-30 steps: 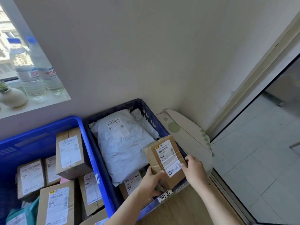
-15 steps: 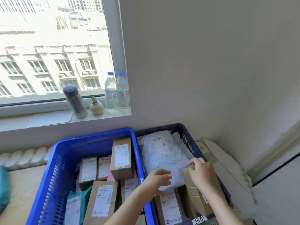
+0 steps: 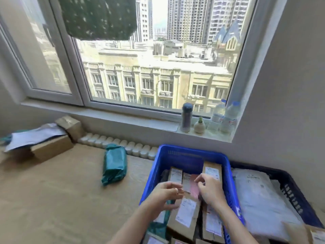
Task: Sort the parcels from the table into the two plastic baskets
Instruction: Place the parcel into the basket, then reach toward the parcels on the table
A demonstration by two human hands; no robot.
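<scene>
Below both hands: bright blue basket (image 3: 191, 152), holding at least five brown cardboard cartons with white labels, some upright, some flat; exact count uncertain, as the hands and motion blur cover part of the load.

Left hand (image 3: 165, 194): hovers over the basket's near left part, fingers loosely curled, holding nothing that can be made out. Right hand (image 3: 210, 191): just beside the left, fingers bent over a pink packet (image 3: 193, 185) among the cartons; whether it pinches anything cannot be told through the blur.

Right of the right hand: dark blue basket (image 3: 292, 187), containing one large grey-white poly mailer (image 3: 258, 192) and one carton at its near corner.

Well left of the left hand, on the wooden table (image 3: 52, 191): one teal poly-wrapped parcel (image 3: 115, 164), lying alone. Judged soft, light and slippery; best taken round its middle with a full grip.

Far left of both hands: stack of two cartons (image 3: 52, 148) with one flat white mailer on top. Cartons judged stiff and moderate in weight; take by opposite side faces.

Windowsill beyond the baskets: one flask, one small plant pot, two water bottles.
</scene>
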